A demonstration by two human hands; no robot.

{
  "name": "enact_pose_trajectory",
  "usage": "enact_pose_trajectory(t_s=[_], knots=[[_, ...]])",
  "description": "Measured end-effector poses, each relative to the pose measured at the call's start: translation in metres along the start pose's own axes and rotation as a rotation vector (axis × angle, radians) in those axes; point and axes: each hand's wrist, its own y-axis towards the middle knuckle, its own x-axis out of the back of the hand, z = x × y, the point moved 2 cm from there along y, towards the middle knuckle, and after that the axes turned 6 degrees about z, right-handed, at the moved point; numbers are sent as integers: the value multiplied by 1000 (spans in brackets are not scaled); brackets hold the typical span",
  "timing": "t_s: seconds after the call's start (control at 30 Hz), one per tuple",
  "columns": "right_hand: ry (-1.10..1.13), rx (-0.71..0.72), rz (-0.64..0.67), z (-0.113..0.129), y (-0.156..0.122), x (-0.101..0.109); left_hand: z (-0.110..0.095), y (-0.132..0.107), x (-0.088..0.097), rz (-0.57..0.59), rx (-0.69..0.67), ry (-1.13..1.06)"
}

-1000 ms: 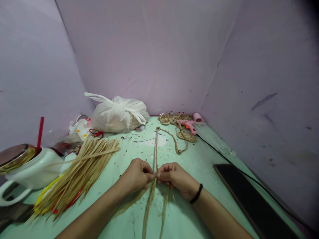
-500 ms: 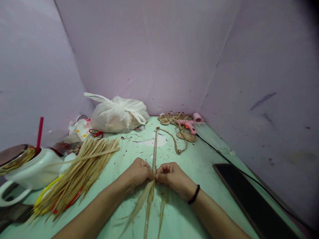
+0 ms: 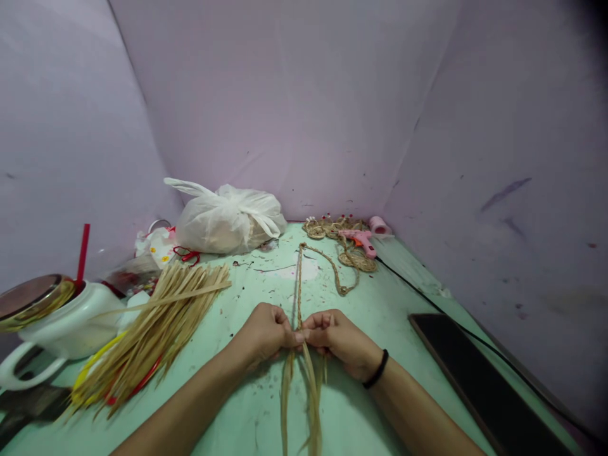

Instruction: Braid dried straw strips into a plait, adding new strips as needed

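Note:
A thin braided cord (image 3: 299,285) of dry plant fibre runs from the table's far part straight toward me, ending between my hands. My left hand (image 3: 270,330) pinches at the braid's near end, its thumb and finger closed. Close against it, my right hand (image 3: 335,337) pinches the fibre strips too, wearing a black band (image 3: 379,369) on the wrist. Loose fibre strips (image 3: 311,399) hang down below both hands toward the table's near edge. Beyond, the cord bends back in a loop (image 3: 339,282) on the table.
At left lie a pile of dry strips (image 3: 166,323), a white mug (image 3: 71,326) and a red straw (image 3: 83,253). A tied plastic bag (image 3: 228,218), coiled braid pieces (image 3: 313,228) and a pink glue gun (image 3: 363,242) sit behind. A dark flat slab (image 3: 475,380) lies right.
The fingertips of my two hands have come together at the braid's end. A strip that trailed out to the left now hangs near the middle with the others. The view has shifted slightly.

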Motion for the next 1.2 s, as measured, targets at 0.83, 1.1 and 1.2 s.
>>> enact_pose_trajectory(t_s=[0.83, 1.1, 1.2], knots=[[-83, -24, 52, 2, -1, 5, 6, 3, -1, 281, 120, -148], [-288, 59, -74, 0, 0, 5, -1, -5, -6, 142, 38, -21], [-320, 51, -126, -1, 0, 4, -2, -6, -9, 31, -51, 8]])
